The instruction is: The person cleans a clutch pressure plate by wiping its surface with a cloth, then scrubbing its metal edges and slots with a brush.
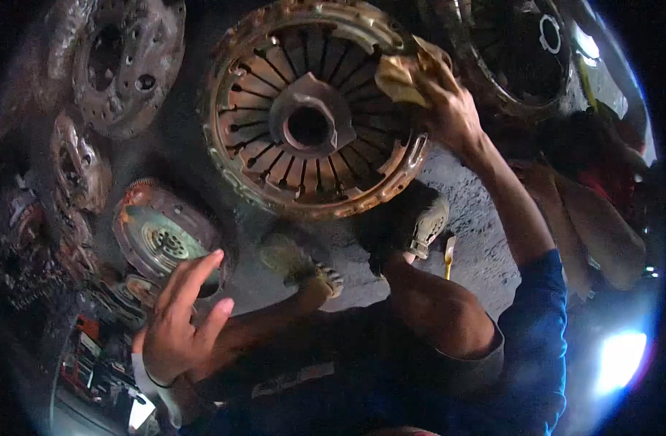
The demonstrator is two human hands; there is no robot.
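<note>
A large round clutch pressure plate [304,173], rusty brown with a ring of spring fingers and a hub in its middle, lies in front of me. My right hand [442,109] presses a folded yellowish cloth [400,81] against the plate's upper right rim, its fingers closed over the cloth. My left hand [182,320] is raised at the lower left, holding nothing, fingers apart. Beyond its fingertips lies a smaller disc with a toothed edge and greenish face [155,232]; whether they touch I cannot tell.
Another clutch cover [507,65] sits at the upper right. Several greasy discs and metal parts, including a large plate [126,65], line the left. A yellow-handled tool [449,256] lies on the dark ground near my shoe [429,224]. Another person's leg [602,225] shows at right.
</note>
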